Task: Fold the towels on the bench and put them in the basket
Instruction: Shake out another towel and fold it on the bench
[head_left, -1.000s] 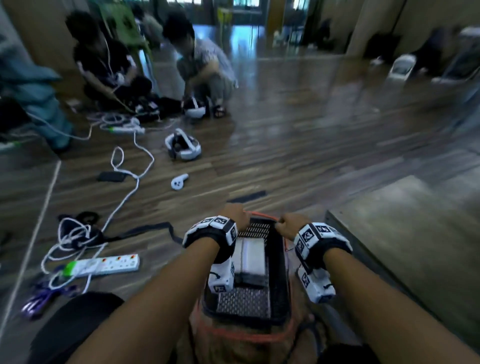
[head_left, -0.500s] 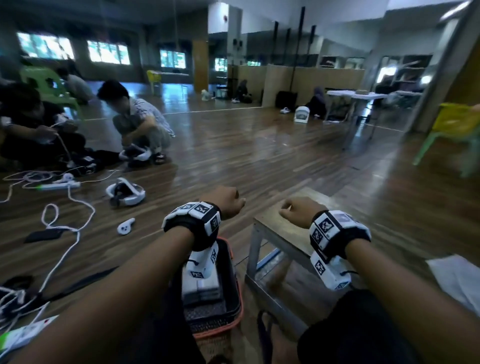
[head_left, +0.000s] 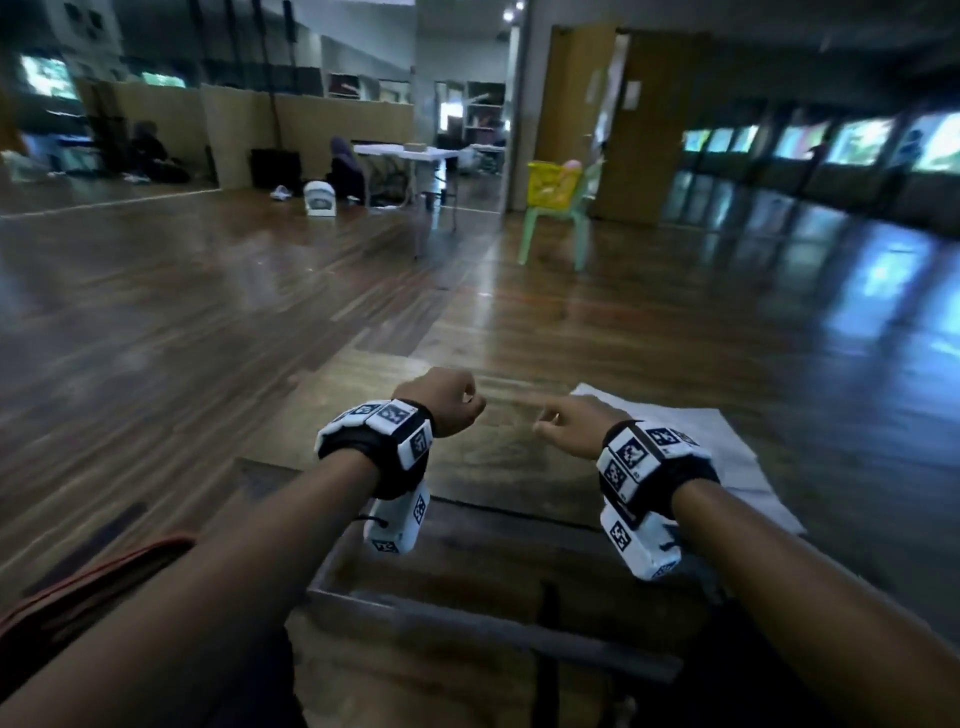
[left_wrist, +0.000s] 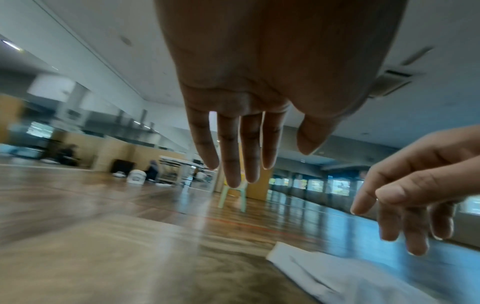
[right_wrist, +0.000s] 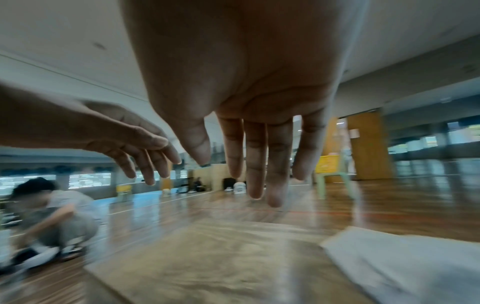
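A white towel (head_left: 727, 457) lies flat on the right part of the wooden bench (head_left: 498, 467). My left hand (head_left: 447, 405) and right hand (head_left: 566, 426) hover side by side above the bench's bare middle, just left of the towel, and touch nothing. In the left wrist view the left hand (left_wrist: 270, 162) hangs with straight, empty fingers, the towel (left_wrist: 337, 271) below to its right. The right hand (right_wrist: 231, 174) is likewise loose and empty above the bench (right_wrist: 207, 257), near the towel (right_wrist: 402, 257). The basket's red rim (head_left: 93, 571) shows at the lower left, mostly hidden behind my left forearm.
Wooden floor surrounds the bench. A green chair (head_left: 556, 218) carrying a yellow crate stands beyond it, with a white folding table (head_left: 410, 156) further back. People sit by the far wall, and a person (right_wrist: 52, 209) crouches on the floor to the left.
Both hands left the basket's rim and moved right, over the bench. The head view swung from the basket to the bench and towel. The hands' fingers have loosened.
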